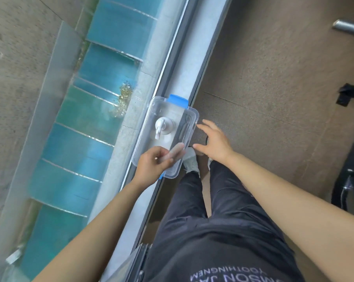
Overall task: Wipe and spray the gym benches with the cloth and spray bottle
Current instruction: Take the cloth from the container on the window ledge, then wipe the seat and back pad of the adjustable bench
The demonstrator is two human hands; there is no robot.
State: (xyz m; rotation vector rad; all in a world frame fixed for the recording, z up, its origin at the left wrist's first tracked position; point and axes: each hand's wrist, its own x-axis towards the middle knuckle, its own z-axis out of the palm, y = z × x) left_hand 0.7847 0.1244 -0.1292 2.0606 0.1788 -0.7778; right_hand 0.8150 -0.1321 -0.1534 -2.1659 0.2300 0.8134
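Note:
A clear plastic box [189, 119] with blue clips rests on the grey window ledge [194, 64], its right side overhanging the floor. Through the clear plastic I see a white spray bottle [162, 127], nozzle pointing toward me. My left hand [153, 165] grips the box's near end, and its fingers show through the plastic. Just right of the box, my right hand [212, 141] hovers open with fingers spread, holding nothing. I cannot tell whether I hold the lid or the whole box. No cloth is in view.
A window with blue glass panels [102, 82] runs along the left of the ledge. Brown speckled floor [273, 88] lies to the right. Black gym equipment [351, 159] stands at the right edge, a metal bar [347, 27] at the top right. My legs and shoes are below.

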